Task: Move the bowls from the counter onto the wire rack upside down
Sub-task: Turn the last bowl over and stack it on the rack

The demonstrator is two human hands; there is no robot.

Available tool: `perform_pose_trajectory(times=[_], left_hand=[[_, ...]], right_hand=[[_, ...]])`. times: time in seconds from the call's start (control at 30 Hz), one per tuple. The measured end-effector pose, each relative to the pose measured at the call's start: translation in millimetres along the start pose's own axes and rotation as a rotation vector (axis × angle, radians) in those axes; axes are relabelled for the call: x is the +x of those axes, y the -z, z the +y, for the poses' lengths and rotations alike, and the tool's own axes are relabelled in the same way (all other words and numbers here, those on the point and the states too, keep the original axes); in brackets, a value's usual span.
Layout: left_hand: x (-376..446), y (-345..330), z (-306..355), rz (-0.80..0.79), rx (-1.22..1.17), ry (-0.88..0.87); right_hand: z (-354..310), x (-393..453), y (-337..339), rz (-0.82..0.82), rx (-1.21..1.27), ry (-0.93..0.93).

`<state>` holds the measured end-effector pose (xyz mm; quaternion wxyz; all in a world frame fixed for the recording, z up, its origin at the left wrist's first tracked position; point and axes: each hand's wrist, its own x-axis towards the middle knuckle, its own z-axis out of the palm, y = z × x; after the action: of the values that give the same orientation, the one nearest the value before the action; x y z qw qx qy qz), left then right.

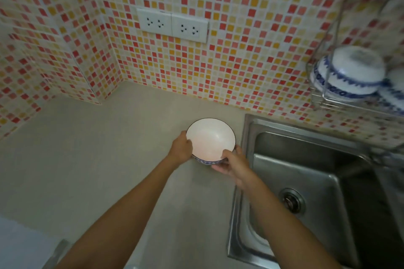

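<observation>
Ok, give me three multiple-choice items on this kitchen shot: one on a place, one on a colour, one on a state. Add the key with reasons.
1. Where is the wire rack?
A. On the wall above the sink
B. On the floor
C. Left of the sockets

2. What colour is the inside of the held bowl?
A. Black
B. White
C. Green

3. How is that bowl held?
A. Upside down
C. Lying on its side
B. Opening up

Key: 1 A, the rack hangs over the sink. 2 B, its inside shows plain white. 3 B, the left hand and right hand grip its rim with the opening facing up.
</observation>
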<state>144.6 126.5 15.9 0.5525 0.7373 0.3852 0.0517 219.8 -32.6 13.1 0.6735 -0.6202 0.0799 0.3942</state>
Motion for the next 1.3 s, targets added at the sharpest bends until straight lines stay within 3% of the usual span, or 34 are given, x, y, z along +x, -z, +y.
perform_pose_trajectory(times=[0.33,0.53,0.67,0.93,1.03,1.3], left_hand=[[-103.7,-146.3,43.9,-0.141,0.041,-0.12],[-153.4,-228.0,39.9,-0.247,-0.1,-0.208],[-175.6,-262.8,13.7,-0.165,0.127,-0.253],[-181.7,-280.3,-73.3,-0.225,0.855,-0.313],[-182.6,-280.6,-81.5,-0.154,0.851,-0.375],[-179.9,-279.6,-82.9,-0.185,0.848,-0.372]], right_hand=[[-8.7,-90.8,167.1,-0.051,0.133,0.017],[0.7,-122.4,253.5,-0.008,0.196,0.033],[17.4,-127.7,297.9,0.108,0.176,0.007],[44.5,-125.9,348.6,0.385,0.103,-0.052],[50.9,-121.3,357.7,0.419,0.13,-0.055],[71.6,-103.9,359.0,0.515,-0.01,0.04]])
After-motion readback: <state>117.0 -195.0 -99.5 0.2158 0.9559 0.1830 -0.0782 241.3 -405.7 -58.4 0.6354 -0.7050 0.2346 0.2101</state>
